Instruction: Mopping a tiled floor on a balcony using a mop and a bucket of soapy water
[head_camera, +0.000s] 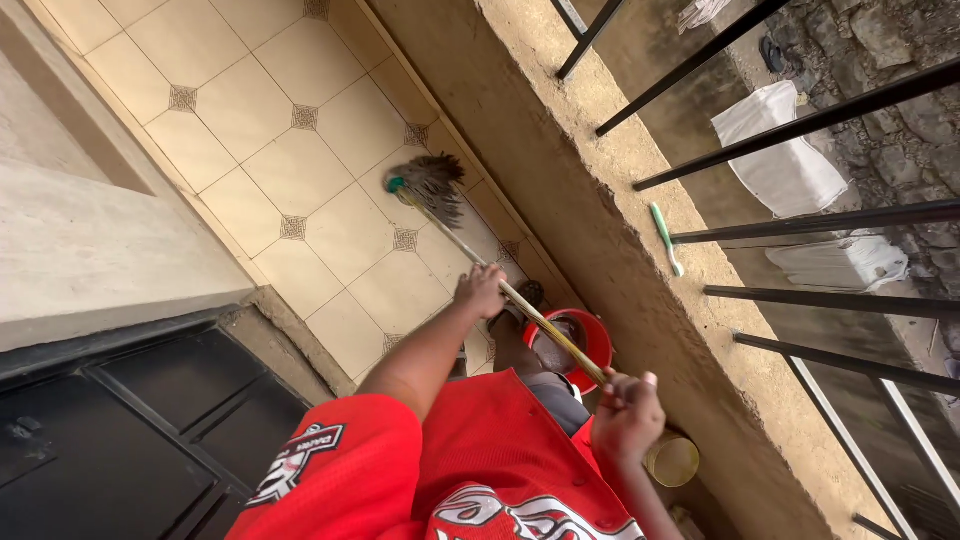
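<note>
a: starting at the left, what do you see?

b: a dark metal door (130, 430), then the cream tiled floor (250, 120). the tiles look evenly dull, no clear wet streaks or puddles that i can make out, so i can't tell how much has been mopped. my guess is most of the floor is left.

a: and the mop?

b: the mop head (432, 186) lies on the tiles mid-floor, strands splayed, its handle (500, 285) running down and right toward the person.

a: the hands?

b: the left hand (481, 290) is closed around the handle partway down, arm stretched forward. the right hand (627, 414) grips the handle's upper end, fingers wrapped, held close to the body in the red shirt.

a: anything further right?

b: a red bucket (592, 342) stands by the feet just under the handle, a yellowish tub (673, 460) near the right hand, and on the concrete ledge (600, 170) a green toothbrush (666, 238) beside black railing bars (820, 118).
</note>
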